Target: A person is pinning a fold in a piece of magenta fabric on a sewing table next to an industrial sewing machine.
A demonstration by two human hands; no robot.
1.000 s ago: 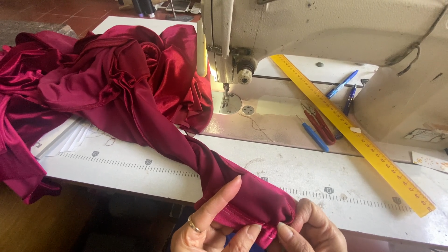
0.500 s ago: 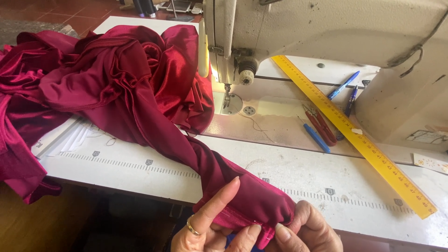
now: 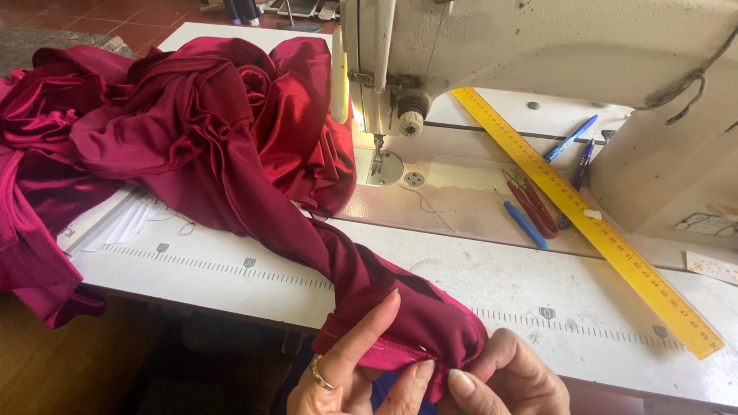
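White sewing table [image 3: 231, 265], worn and speckled, printed ruler marks along its near edge; reddish tile floor shows at far left.

Left hand [image 3: 350, 376] at near edge, centre: index finger stretched up and laid flat against the fabric, thumb tip pinching the folded hem from below. Gold ring on one finger. Not a fist; fingers partly curled.

Right hand [image 3: 507, 380] just beside it, thumb and fingertips pressed together on the same hem, nails pale. Both hands pinch the end of the crimson fabric [image 3: 231, 146], which hangs slightly over the table's near edge.

Fabric: satin-like, glossy, deep red, smooth with soft highlights. From the hands it runs as a twisted rope far and left, then spreads into a large crumpled heap covering the table's far left, part spilling off the left edge.

Right of the heap: cream industrial sewing machine [image 3: 538, 46], scuffed metal, needle and round plate below its head. Long yellow ruler [image 3: 592, 223] lies diagonally from far centre to near right. Beside it, red thread snips [image 3: 530, 204], a blue pen [image 3: 526, 225], two more blue pens [image 3: 570, 138] farther off.
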